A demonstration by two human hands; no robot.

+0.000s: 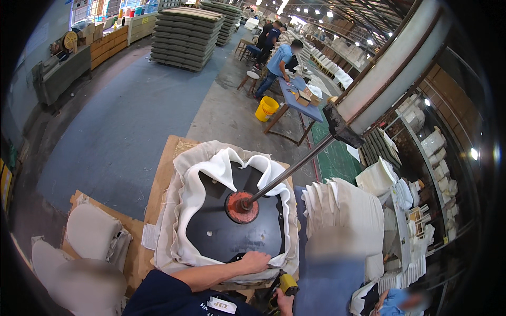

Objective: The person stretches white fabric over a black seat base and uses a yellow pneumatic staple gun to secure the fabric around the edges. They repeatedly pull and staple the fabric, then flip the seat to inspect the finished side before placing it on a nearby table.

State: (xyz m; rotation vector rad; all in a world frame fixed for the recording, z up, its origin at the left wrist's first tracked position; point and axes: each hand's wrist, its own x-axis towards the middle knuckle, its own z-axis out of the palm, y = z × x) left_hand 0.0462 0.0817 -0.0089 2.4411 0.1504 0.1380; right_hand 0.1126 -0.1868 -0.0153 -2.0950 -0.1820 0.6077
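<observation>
One brown board (pixel 159 181) underlies the black panel (pixel 237 241), blue flooring (pixel 126 124) spreading leftward. Left hand (pixel 255 262) rests, fingers bent, at the near edge; right hand (pixel 285 304) grips a yellow tool (pixel 288 284)

A white patch (pixel 221 305) on the navy shirt (pixel 163 296) bears lettering — more characters (pixel 203 306) (partly unclear) sit beside it.

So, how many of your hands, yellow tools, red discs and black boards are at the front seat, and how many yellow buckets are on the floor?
Left hand and right hand: 2
Yellow tool: 1
Red disc: 1
Black board: 1
Yellow bucket: 1
Total: 6
</observation>
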